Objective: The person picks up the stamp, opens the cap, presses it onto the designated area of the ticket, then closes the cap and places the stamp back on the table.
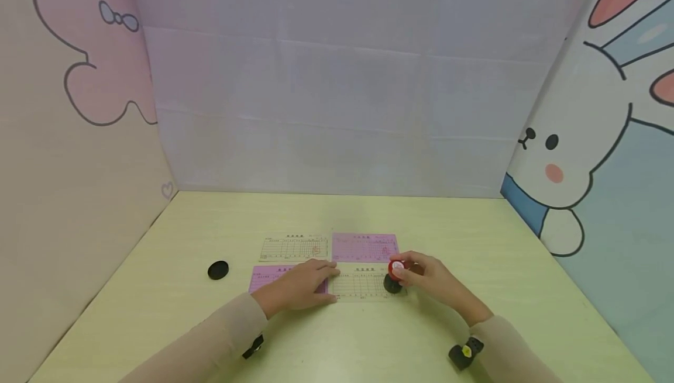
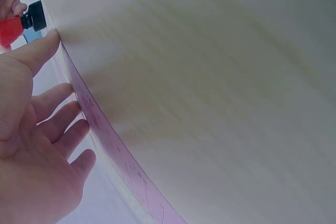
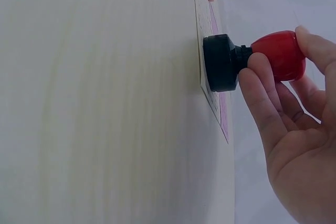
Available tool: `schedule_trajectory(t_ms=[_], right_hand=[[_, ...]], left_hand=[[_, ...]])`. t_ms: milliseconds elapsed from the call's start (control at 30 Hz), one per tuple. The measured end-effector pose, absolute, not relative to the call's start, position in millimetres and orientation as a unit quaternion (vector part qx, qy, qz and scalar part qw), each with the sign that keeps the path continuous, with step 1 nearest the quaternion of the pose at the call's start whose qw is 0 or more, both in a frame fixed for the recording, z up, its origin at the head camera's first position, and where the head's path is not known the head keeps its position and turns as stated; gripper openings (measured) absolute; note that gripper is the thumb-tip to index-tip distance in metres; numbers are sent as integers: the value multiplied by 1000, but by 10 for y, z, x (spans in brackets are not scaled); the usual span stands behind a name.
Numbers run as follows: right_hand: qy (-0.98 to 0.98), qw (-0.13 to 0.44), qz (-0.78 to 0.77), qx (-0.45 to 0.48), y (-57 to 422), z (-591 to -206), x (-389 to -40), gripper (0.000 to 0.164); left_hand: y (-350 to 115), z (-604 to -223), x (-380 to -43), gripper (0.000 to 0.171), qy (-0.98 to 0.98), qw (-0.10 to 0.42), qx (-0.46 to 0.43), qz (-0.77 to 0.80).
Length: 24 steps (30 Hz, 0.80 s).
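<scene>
My right hand (image 1: 429,278) grips the red handle of a round stamp (image 1: 392,283) with a black base. In the right wrist view the base of the stamp (image 3: 220,64) stands right at the surface of a printed form. That form (image 1: 360,289) is pale yellow and lies at the front right of a group of forms. With fingers spread, my left hand (image 1: 300,283) rests on the front-left purple form (image 1: 261,278), its fingertips reaching the pale form's left edge. In the left wrist view the left hand (image 2: 37,129) has its fingers extended against the paper.
Behind lie another pale form (image 1: 286,249) and another purple form (image 1: 362,247), each with a red mark at its right. A round black lid (image 1: 218,270) lies to the left on the yellow table (image 1: 158,324). Cloth walls (image 1: 337,108) enclose the table.
</scene>
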State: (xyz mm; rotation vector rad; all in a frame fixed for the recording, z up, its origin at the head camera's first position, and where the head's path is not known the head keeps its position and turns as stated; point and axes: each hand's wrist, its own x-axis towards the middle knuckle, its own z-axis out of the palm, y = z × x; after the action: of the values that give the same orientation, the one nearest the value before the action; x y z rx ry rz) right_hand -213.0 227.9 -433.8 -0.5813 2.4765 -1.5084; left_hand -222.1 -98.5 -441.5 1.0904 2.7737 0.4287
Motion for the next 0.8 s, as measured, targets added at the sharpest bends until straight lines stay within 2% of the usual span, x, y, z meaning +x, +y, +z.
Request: schedule_trajectory(t_ms=[800], right_hand=[[840,83,-496,-204,2265,-4365,-2113,39]], left_hand=[[-983,-4412,-2210,61,919,60,363,140]])
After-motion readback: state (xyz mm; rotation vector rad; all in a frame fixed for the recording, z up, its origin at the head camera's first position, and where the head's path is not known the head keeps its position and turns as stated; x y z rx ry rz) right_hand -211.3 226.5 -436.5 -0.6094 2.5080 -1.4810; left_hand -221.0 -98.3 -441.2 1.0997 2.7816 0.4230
